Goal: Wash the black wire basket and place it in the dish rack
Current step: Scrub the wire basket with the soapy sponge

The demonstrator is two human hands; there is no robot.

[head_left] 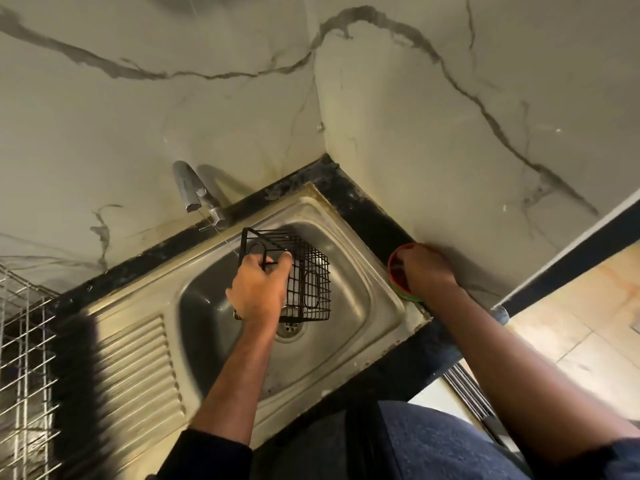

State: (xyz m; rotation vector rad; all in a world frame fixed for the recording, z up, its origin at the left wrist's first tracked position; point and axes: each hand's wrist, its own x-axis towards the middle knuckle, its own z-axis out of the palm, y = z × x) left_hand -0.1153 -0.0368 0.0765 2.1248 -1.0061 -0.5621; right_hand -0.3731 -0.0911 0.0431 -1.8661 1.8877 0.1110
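While it is gripped by the left hand (260,292) at frame centre above the steel sink (349,306), the black wire basket (298,275), an open rectangular grid, is tilted; a red bowl (398,271) is reached into by the right hand (427,271), grip unclear.

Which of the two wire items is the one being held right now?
The black wire basket, gripped by the left hand over the sink. The silver dish rack at far left is untouched.

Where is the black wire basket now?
In the head view, the black wire basket is held by the left hand over the sink bowl, above the drain, below the tap.
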